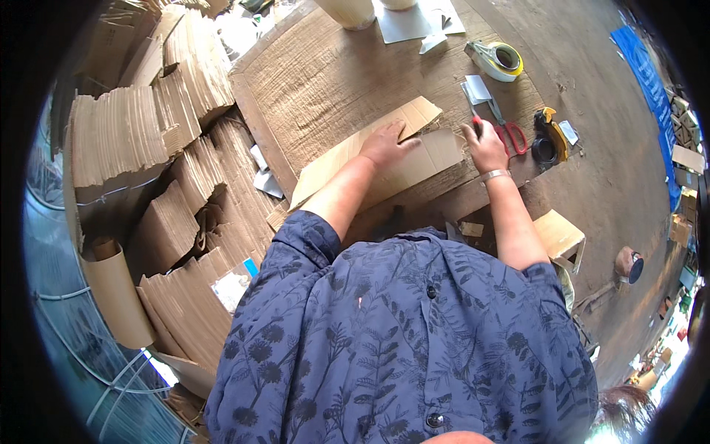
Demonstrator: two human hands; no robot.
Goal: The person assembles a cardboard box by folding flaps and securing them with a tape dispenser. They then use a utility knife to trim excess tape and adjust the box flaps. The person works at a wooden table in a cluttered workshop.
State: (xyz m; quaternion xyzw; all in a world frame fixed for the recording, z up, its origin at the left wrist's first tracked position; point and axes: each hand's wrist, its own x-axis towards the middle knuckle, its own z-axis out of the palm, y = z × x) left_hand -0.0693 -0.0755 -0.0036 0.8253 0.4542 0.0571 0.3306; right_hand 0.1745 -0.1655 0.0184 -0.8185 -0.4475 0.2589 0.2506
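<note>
My left hand [388, 145] lies on a long, narrow cardboard box [333, 166], fingers stretched out and pressing on its flaps. Just off the box's right end, my right hand [487, 149] has its fingers closed round a slim red-handled tool [475, 120] with a thin metal blade pointing away from me. Its exact kind is partly hidden by the fingers. Close beside that hand, red-handled scissors [515, 138] rest on the table, with a small white piece of paper [477, 89] by their blades.
The wooden table [296, 89] also carries a tape dispenser [503, 61] with clear tape and a black and yellow one [547, 140] at its right edge. Stacked flat cardboard [118, 133] crowds the left side. An open carton [560, 238] stands below my right forearm.
</note>
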